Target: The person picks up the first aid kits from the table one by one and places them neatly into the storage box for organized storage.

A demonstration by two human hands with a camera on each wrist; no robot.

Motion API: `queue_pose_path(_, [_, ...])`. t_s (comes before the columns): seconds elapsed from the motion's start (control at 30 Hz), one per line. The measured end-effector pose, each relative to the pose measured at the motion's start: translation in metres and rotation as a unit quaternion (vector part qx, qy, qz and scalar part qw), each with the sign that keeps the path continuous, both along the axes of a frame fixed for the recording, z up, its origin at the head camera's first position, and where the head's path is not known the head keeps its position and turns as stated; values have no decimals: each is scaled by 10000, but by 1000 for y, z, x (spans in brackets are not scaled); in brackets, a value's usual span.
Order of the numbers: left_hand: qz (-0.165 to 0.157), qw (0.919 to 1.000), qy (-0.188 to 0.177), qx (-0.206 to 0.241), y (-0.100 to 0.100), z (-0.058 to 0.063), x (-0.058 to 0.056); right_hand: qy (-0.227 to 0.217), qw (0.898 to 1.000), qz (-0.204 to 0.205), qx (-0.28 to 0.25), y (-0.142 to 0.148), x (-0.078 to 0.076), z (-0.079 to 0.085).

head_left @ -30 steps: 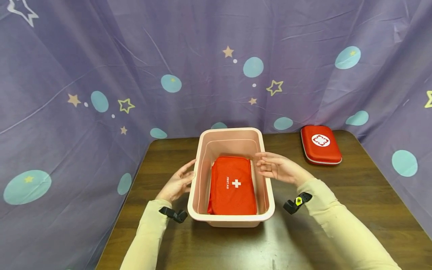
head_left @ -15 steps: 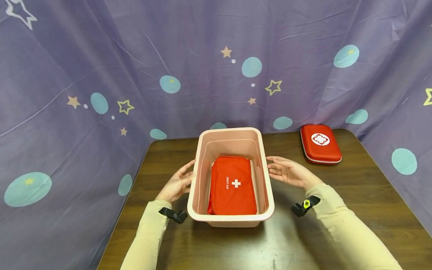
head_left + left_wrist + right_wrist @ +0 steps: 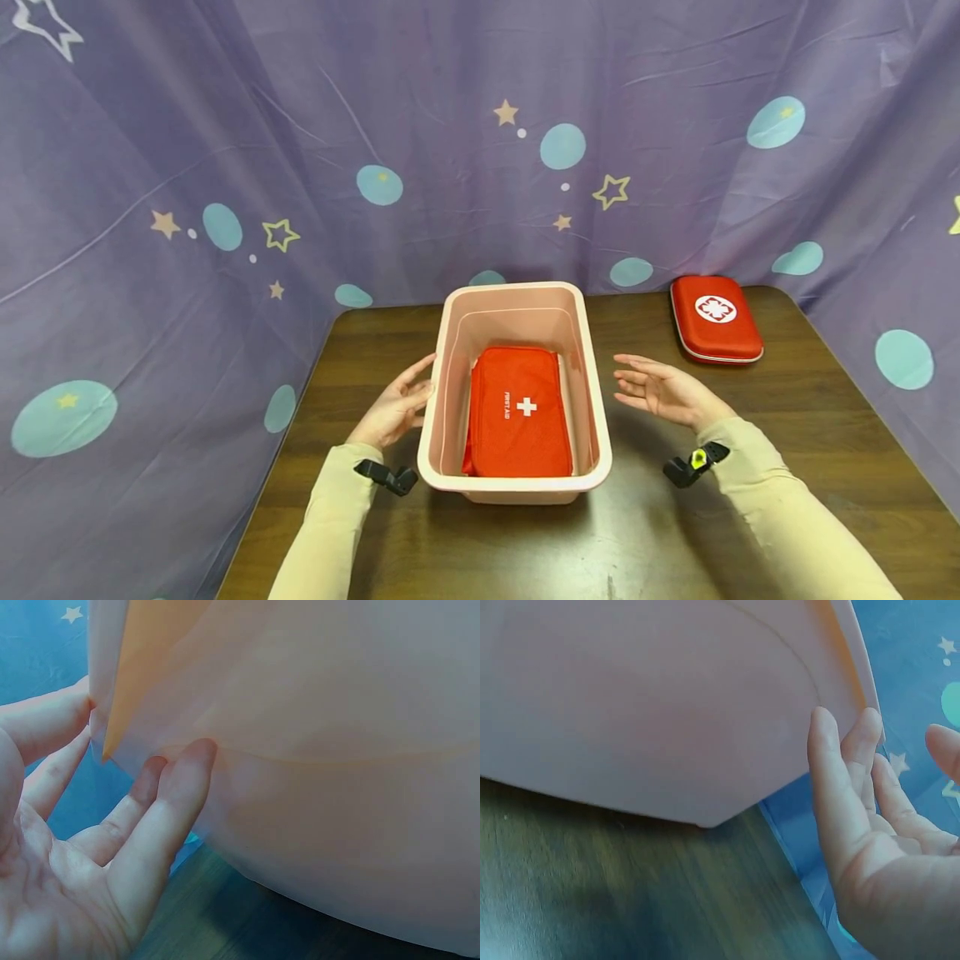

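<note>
A pink plastic bin (image 3: 517, 484) stands on the table with a red first aid pouch (image 3: 517, 446) lying inside it, white cross and lettering facing up. My left hand (image 3: 396, 408) is at the bin's left side, its nearly straight fingers touching the outer wall just under the rim. Those fingertips (image 3: 196, 754) show against the wall in the left wrist view. My right hand (image 3: 663, 392) hovers to the right of the bin, apart from it, fingers extended and holding nothing. The right wrist view has the bin's outer wall (image 3: 652, 712) beyond that hand.
A red hard-shell first aid case (image 3: 716, 333) with a white round emblem sits at the table's back right. Behind the dark wooden table (image 3: 517, 558) hangs a purple curtain (image 3: 465, 75) with stars and blue ovals.
My right hand has moved from over the bin's right rim outward to the right, leaving a gap to the bin. The left hand, bin, pouch and case keep their places.
</note>
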State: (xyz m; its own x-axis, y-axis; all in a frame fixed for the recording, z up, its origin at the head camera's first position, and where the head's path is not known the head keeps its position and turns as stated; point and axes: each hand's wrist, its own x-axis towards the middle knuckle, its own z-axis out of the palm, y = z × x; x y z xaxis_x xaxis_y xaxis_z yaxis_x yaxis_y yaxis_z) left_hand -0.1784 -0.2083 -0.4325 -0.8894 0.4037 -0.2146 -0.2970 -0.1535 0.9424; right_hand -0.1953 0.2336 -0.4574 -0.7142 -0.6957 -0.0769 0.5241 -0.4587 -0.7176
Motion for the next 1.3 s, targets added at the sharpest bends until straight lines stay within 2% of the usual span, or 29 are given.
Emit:
queue_pose_path(0.2, [-7,10000,16,-51,1,0,0,-91,9986,134,-501,15,-1,-10])
queue_pose_path(0.37, [18,10000,25,-63,1,0,0,-381,9956,104,-851,27,-1,-18])
queue_pose_path(0.57, [1,9999,38,-108,1,0,-1,-728,9923,-84,-997,39,2,-25])
queue_pose_path(1.0, [-30,9999,46,-120,0,1,0,-954,9839,-204,-1501,70,0,-34])
queue_pose_path(1.3, [-34,9998,110,-160,0,3,1,-1323,9749,-509,-1718,86,-3,-38])
